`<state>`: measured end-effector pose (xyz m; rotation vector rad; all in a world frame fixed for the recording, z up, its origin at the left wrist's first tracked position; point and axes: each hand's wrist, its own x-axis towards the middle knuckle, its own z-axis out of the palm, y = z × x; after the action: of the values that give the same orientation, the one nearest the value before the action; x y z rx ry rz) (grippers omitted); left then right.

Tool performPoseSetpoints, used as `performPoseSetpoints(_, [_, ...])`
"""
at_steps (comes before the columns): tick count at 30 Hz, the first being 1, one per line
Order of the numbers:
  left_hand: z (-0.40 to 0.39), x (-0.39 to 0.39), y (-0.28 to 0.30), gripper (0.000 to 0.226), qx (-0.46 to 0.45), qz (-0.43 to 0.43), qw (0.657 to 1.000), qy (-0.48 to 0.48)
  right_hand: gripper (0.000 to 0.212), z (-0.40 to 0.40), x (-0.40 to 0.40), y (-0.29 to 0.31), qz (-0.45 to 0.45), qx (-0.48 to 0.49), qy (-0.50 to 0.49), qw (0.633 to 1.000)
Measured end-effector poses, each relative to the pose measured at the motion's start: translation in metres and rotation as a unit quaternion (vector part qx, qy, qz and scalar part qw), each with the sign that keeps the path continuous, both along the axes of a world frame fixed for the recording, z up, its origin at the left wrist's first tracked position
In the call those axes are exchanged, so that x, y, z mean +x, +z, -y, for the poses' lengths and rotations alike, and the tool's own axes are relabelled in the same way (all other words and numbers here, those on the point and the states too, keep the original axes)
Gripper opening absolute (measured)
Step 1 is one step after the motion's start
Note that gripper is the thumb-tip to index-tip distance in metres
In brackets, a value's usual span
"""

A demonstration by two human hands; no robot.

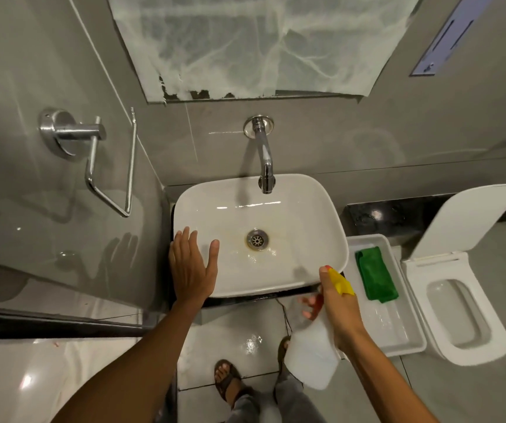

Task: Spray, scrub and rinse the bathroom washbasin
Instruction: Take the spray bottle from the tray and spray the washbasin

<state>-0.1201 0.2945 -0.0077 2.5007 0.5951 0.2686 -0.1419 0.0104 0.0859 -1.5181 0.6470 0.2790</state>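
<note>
The white washbasin sits in the middle of the view, with yellowish stains around its metal drain. A chrome wall tap reaches over the basin's back edge. My left hand rests flat with spread fingers on the basin's front-left rim and holds nothing. My right hand grips a translucent white spray bottle at the neck, just off the basin's front-right corner. The bottle's yellow nozzle head points toward the bowl. A folded green cloth lies in a white tray right of the basin.
A white toilet with its lid up stands at the far right. A chrome towel holder sticks out of the left wall beside a glass partition. A covered mirror hangs above the tap. My sandalled feet stand on the wet grey floor tiles.
</note>
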Motion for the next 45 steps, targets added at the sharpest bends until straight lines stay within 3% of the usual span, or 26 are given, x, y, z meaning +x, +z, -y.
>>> performPoseSetpoints(9, [0.001, -0.002, 0.001, 0.071, 0.006, -0.003, 1.000, -0.003, 0.032, -0.003, -0.035, -0.012, -0.045, 0.022, 0.053, 0.997])
performPoseSetpoints(13, [0.001, -0.002, 0.002, 0.071, -0.002, 0.001, 1.000, 0.003, 0.050, -0.024, -0.040, -0.012, -0.078, 0.046, 0.123, 0.988])
performPoseSetpoints(20, [0.002, -0.002, 0.003, 0.070, -0.017, 0.013, 1.000, 0.011, 0.031, -0.072, -0.029, -0.005, -0.083, 0.063, 0.169, 0.980])
performPoseSetpoints(31, [0.000, -0.001, 0.000, 0.068, -0.032, 0.026, 0.999, 0.017, 0.026, -0.093, 0.025, 0.006, -0.010, 0.046, 0.112, 0.993])
performPoseSetpoints(38, [0.000, -0.001, -0.002, 0.067, -0.025, 0.030, 0.999, 0.018, 0.031, -0.053, 0.038, 0.000, 0.003, 0.013, 0.032, 0.999])
performPoseSetpoints(45, [0.001, -0.002, -0.003, 0.067, -0.019, 0.038, 0.999, 0.019, 0.027, -0.003, 0.020, -0.007, -0.007, -0.016, 0.021, 1.000])
